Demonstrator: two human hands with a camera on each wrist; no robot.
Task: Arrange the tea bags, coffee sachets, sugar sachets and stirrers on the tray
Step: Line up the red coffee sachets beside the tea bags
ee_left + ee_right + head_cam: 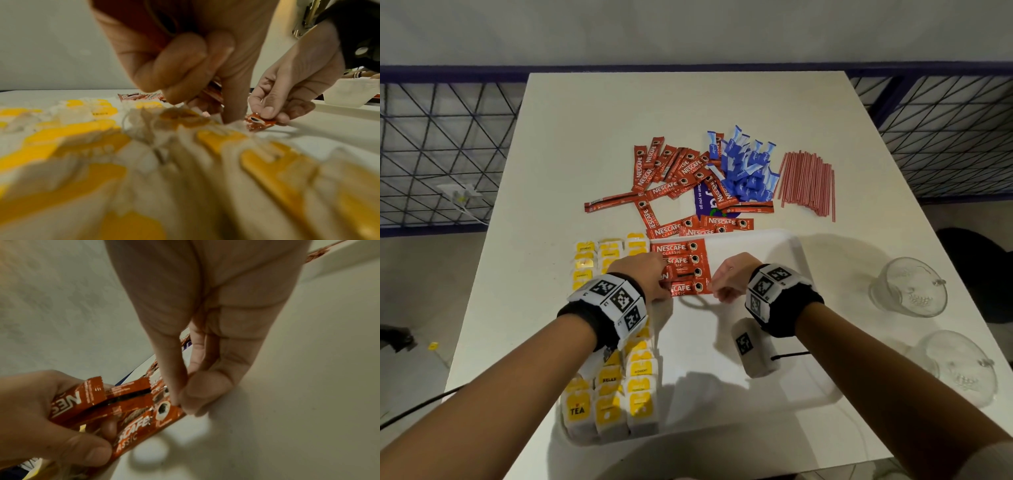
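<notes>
Yellow-tagged tea bags [613, 387] fill the left part of the white tray [822, 394] in rows. Beside them lies a row of red coffee sachets [685, 260]. My left hand [664, 281] grips the left ends of the nearer sachets [96, 402]. My right hand [717, 291] pinches the right end of the nearest sachet [144, 423] between thumb and forefinger [180, 399]. The left wrist view shows that pinch on the sachet tip [257, 121] just past the blurred tea bags [144, 162]. Behind the tray on the table lie loose coffee sachets [674, 171], blue sugar sachets [746, 168] and red stirrers [808, 181].
Two glass cups [909, 287] [959, 366] stand on the table to the right of the tray. A purple card [703, 202] lies under the loose sachets. The right half of the tray [722, 370] is bare. Wire fencing runs behind the table.
</notes>
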